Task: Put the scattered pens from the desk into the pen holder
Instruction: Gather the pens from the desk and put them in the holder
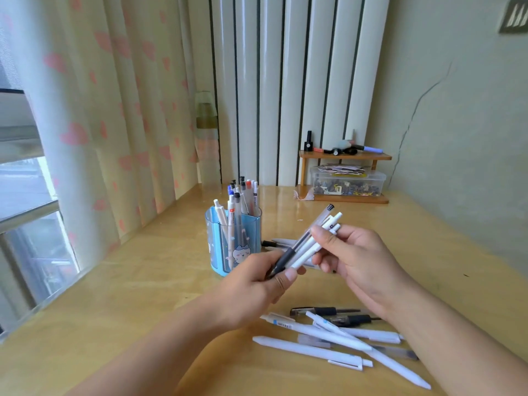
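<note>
Both hands grasp a slanted bundle of white and clear plastic pens, left hand at the tips, right hand higher, with the blue translucent pen holder just left of the grip, nearer the left hand.

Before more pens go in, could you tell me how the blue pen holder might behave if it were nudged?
The blue pen holder looks like thin translucent plastic, so probably light. Its pens stand tall and lean outward, so it may tip. The glossy desk suggests it would slide easily.
</note>
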